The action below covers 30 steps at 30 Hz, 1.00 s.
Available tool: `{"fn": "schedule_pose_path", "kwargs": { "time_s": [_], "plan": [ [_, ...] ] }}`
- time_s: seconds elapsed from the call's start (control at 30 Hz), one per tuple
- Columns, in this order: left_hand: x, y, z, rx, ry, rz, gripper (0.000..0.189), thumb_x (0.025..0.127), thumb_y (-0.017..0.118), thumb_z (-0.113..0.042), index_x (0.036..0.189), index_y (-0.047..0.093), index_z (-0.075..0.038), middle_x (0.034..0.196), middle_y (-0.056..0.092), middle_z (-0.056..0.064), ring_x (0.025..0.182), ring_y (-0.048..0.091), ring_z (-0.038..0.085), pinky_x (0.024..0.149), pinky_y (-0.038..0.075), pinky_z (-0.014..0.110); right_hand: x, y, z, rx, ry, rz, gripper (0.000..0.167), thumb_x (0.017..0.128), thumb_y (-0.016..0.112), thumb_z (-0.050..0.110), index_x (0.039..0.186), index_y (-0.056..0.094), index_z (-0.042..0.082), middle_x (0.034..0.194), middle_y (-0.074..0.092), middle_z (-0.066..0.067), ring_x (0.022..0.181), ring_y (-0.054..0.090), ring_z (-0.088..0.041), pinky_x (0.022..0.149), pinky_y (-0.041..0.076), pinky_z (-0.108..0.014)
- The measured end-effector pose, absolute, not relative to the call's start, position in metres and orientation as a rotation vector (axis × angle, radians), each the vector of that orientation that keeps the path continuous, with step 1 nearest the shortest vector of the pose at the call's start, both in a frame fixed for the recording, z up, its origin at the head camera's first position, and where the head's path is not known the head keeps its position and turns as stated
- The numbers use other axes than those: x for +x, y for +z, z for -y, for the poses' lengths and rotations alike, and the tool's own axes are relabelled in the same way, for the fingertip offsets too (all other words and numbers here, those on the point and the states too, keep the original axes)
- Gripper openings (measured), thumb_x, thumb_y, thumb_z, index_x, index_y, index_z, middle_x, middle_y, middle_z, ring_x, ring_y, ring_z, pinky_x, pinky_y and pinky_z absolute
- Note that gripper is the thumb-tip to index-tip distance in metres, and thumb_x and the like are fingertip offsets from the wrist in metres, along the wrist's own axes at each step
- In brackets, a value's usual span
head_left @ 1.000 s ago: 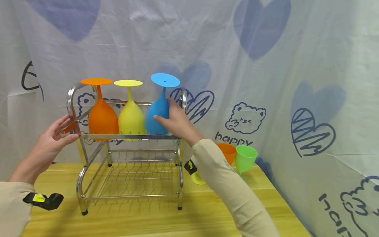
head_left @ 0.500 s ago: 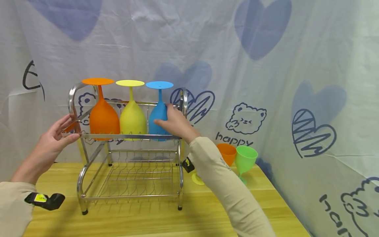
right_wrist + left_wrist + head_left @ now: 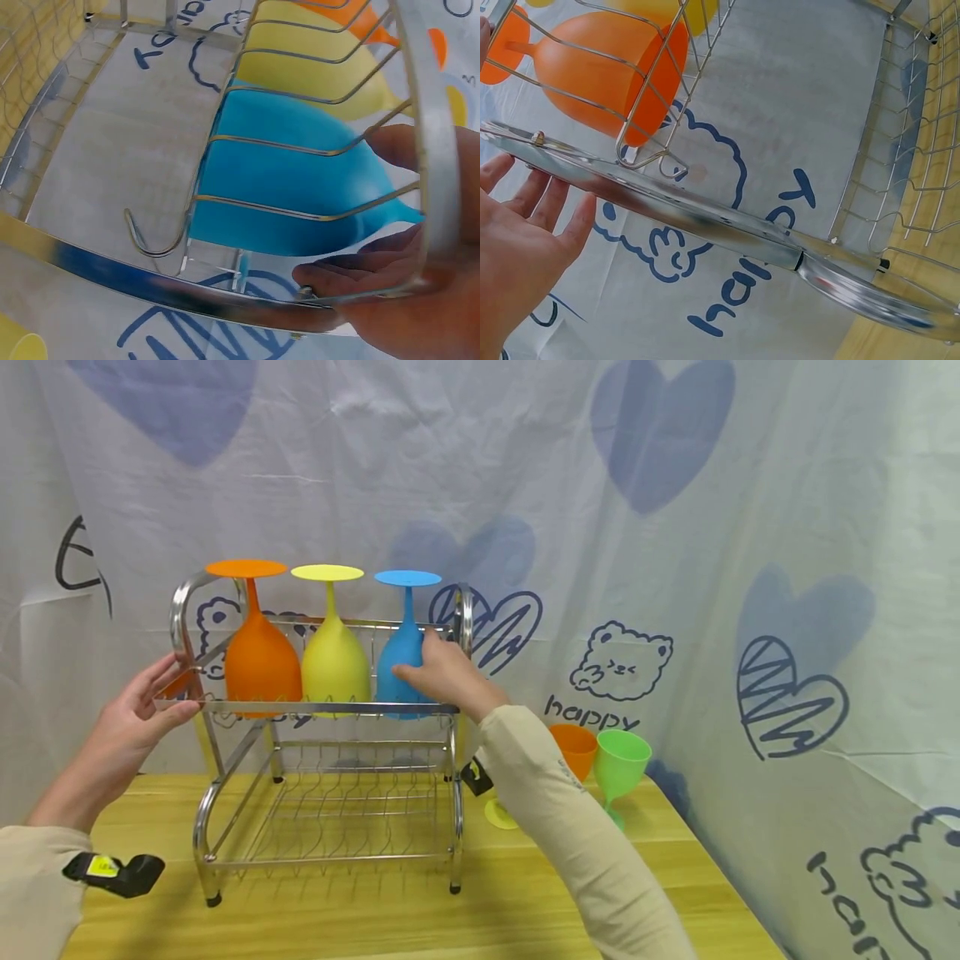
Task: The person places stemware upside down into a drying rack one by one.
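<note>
My right hand (image 3: 453,672) holds the bowl of a blue goblet (image 3: 397,652) between thumb and fingers. The goblet stands upside down at the right end of the upper tier of a chrome dish rack (image 3: 330,707), its bowl behind the wires in the right wrist view. To its left, a yellow goblet (image 3: 335,664) and an orange goblet (image 3: 262,664) are likewise inverted, feet up. At the rack's left side, my left hand (image 3: 138,714) grips the frame, thumb on the front rail and fingers along the side tube (image 3: 652,202).
Right of the rack, an orange cup (image 3: 575,747) and a green goblet (image 3: 622,760) stand upright on the wooden table (image 3: 337,927). A yellow foot (image 3: 498,814) shows beside the right sleeve, which hides the rest. A printed curtain (image 3: 525,443) hangs behind.
The blue goblet has gone from tilted and higher to upright and lower on the upper tier, the right hand moving down with it. The left hand stays on the rack.
</note>
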<state>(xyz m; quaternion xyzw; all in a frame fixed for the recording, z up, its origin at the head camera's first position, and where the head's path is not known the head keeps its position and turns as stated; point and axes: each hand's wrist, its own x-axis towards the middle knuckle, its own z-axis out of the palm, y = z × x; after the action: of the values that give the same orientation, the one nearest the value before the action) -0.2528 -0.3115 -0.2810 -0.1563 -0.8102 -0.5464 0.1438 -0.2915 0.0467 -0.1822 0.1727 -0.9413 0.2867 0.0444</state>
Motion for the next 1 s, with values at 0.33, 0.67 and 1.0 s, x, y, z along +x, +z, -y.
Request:
{"fn": "schedule_pose_path", "kwargs": {
  "time_s": [0.33,0.67,1.0],
  "plan": [
    [-0.248,-0.285,0.301,-0.384,-1.606,2.258,0.064,0.104,0.046,-0.021,0.155,0.01,-0.035,0.161,0.012,-0.001,0.145,0.006,0.031,0.109,-0.004,0.065,-0.26,-0.168,-0.085,0.788,0.917,2.494,0.052,0.098,0.06,0.023,0.143,0.043,0.003,0.137,0.054,-0.015,0.121,0.054,-0.024,0.1,0.046,-0.033],
    [-0.239,-0.3,0.288,-0.224,-1.497,2.211,0.056,0.103,0.046,-0.029,0.154,0.025,-0.02,0.145,0.043,-0.003,0.138,0.03,0.023,0.11,0.011,0.065,-0.259,-0.181,-0.171,0.63,0.891,2.258,0.032,0.097,0.059,0.014,0.125,0.059,-0.001,0.122,0.064,-0.014,0.113,0.058,-0.027,0.102,0.044,-0.041],
    [-0.23,-0.323,0.286,-0.205,-1.383,2.293,0.064,0.102,0.05,-0.026,0.156,0.016,-0.016,0.158,0.017,0.015,0.139,0.03,0.025,0.09,0.034,0.003,-0.283,-0.233,-0.257,0.255,0.944,2.458,0.053,0.096,0.058,0.021,0.141,0.041,-0.003,0.143,0.044,-0.022,0.131,0.039,-0.038,0.107,0.033,-0.054]
  ]
}}
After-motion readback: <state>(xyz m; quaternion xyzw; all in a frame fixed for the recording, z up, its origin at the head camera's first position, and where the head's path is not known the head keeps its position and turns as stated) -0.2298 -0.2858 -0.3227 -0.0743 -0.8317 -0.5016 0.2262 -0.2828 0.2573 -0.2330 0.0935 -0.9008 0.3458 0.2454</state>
